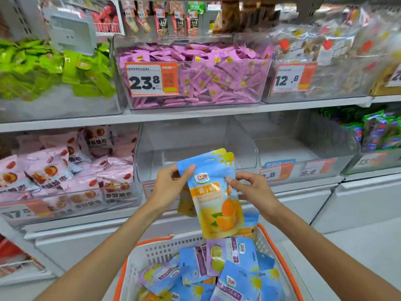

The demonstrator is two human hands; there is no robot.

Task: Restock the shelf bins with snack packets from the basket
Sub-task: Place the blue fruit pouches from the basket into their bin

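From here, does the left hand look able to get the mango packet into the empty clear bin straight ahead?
Probably yes. The left hand pinches the mango packet just in front of the empty bin, whose open top faces the person with nothing in between. The right hand also holds the packet.

Hands: two, the left hand and the right hand, both on the same packets.
Held snack packets: at least two, stacked; a second edge shows behind the front one, exact number unclear.
Basket: one, below the hands.
Basket packets: about ten visible, overlapping.
Empty bins: two, just behind the hands and to their right.
Filled bins: six, above and beside the hands.
Price tags: eight readable or partly visible.
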